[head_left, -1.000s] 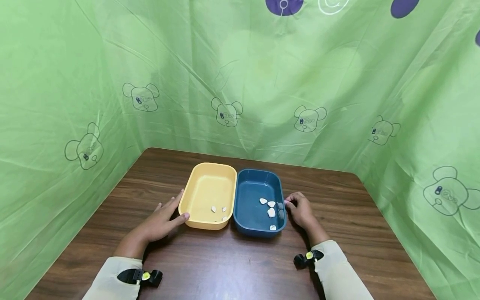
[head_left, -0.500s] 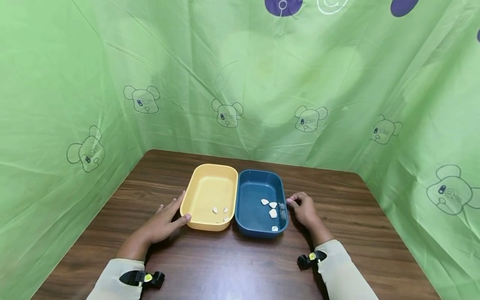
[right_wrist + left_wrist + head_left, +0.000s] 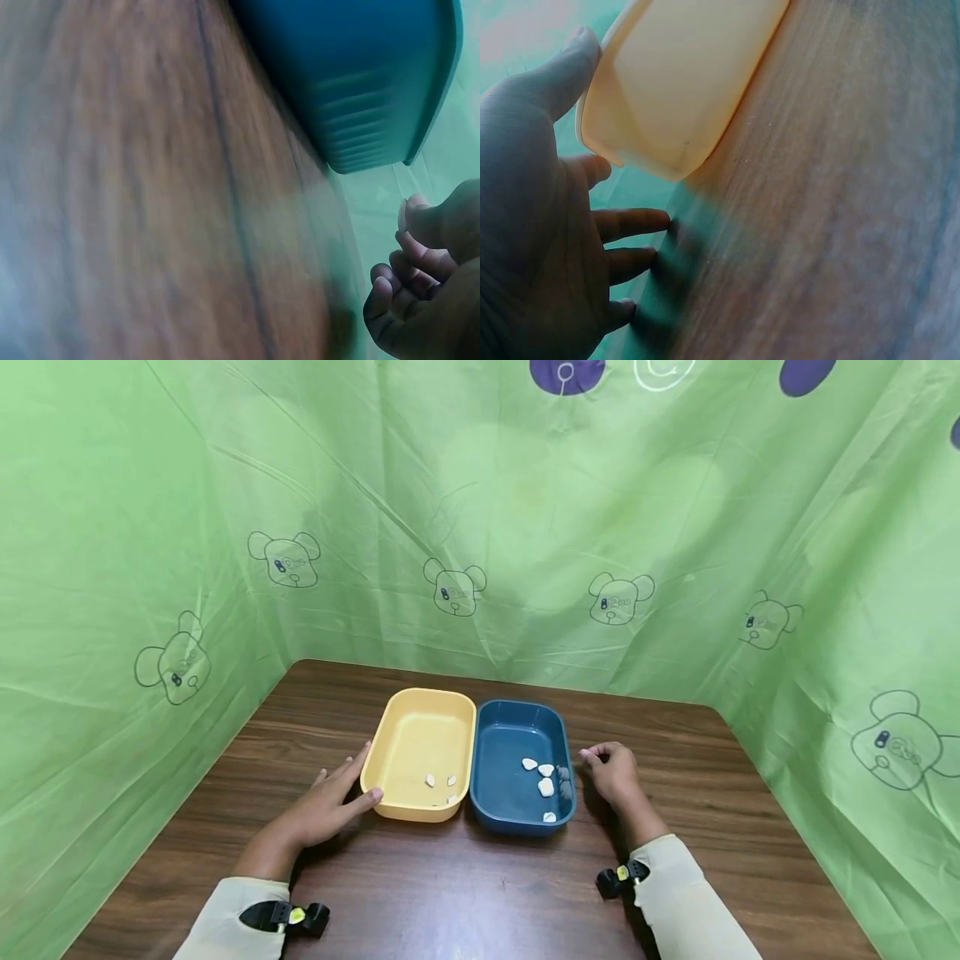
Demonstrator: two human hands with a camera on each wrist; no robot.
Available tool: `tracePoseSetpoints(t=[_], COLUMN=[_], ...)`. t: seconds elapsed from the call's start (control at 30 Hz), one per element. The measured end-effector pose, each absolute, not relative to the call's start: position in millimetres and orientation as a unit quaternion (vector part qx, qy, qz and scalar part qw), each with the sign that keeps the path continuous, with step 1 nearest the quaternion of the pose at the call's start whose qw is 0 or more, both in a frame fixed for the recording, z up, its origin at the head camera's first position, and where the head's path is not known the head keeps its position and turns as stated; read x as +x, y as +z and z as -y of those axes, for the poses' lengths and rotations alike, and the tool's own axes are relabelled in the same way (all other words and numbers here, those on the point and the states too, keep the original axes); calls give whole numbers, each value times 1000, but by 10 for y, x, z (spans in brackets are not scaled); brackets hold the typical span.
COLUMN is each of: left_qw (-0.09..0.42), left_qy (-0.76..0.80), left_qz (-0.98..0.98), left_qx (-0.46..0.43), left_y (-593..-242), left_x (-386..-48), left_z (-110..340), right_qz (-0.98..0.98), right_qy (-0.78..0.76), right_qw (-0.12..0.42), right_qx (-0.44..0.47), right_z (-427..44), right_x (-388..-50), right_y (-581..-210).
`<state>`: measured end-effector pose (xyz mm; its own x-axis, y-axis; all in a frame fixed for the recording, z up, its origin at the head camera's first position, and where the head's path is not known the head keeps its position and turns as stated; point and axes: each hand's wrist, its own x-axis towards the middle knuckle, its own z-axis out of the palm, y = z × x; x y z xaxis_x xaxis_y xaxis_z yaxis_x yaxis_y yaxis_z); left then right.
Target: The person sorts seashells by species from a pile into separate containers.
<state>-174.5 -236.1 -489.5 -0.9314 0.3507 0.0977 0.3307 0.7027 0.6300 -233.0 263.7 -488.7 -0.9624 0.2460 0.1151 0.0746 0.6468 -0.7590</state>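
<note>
A yellow plastic box (image 3: 423, 743) and a dark blue plastic box (image 3: 513, 735) stand side by side on the table. My left hand (image 3: 322, 806) has its fingers spread and relaxed at the yellow box's near left corner, thumb on the rim; the left wrist view shows the thumb (image 3: 574, 64) against the wall. Small whitish stones (image 3: 430, 780) lie in the yellow box. In the blue one are several white stones (image 3: 546, 787), with grey shapes by its right wall, perhaps reflections. My right hand (image 3: 615, 775) rests loosely curled just right of the blue box, apart from it, no held thing visible.
Brown wood-grain table (image 3: 480, 893) extends around both boxes. Green printed cloth (image 3: 540, 510) hangs behind it and on both sides. Black straps with small cameras (image 3: 300, 917) sit on both wrists.
My right hand has drawn slightly to the right, away from the blue box's wall. The left hand stays at the yellow box, and the stones lie as before.
</note>
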Motion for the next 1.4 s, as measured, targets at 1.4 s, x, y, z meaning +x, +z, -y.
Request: tracePoseSetpoints(t=[1.4], left_qw=[22], left_qy=[342], left_qz=[-922], left_qx=[180], left_y=[-4914], left_x=[-1744], left_z=[2365], right_qz=[883], right_qy=[437], right_qw=[170], right_qx=[10], right_z=[-1852], right_x=[-2031], right_y=[-4141])
